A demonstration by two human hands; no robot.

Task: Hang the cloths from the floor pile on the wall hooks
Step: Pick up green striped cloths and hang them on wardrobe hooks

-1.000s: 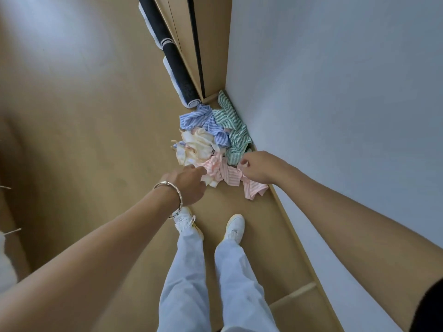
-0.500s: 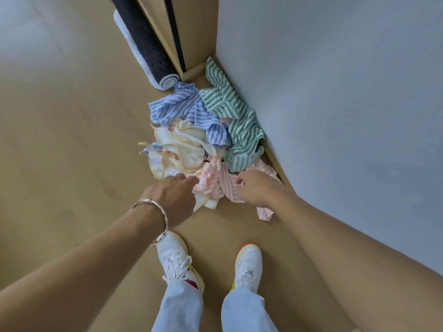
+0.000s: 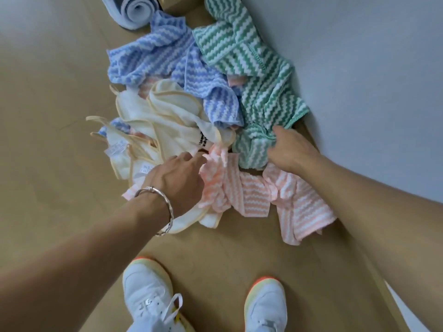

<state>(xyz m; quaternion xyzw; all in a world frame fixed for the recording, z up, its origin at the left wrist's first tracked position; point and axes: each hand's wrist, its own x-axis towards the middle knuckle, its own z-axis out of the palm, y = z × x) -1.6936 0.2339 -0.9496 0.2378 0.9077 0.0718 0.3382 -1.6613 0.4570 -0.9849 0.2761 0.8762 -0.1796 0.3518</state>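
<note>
A pile of cloths lies on the wooden floor against the wall: a pink striped cloth (image 3: 254,195) nearest me, a cream cloth (image 3: 167,123) on the left, a blue striped cloth (image 3: 167,58) behind it, and a green striped cloth (image 3: 254,68) by the wall. My left hand (image 3: 178,173), a silver bracelet on its wrist, pinches a bunched part of the pink cloth. My right hand (image 3: 291,146) grips the near edge of the green cloth, fingers curled into its fold. No wall hooks are in view.
A rolled mat (image 3: 136,10) lies on the floor beyond the pile. The pale wall (image 3: 359,68) runs along the right, meeting the floor at a wooden skirting. My two white shoes (image 3: 148,298) stand close in front of the pile.
The camera has dropped much closer to the pile. My right hand has moved from the pink cloth up onto the green one; my left hand stays at the pink cloth.
</note>
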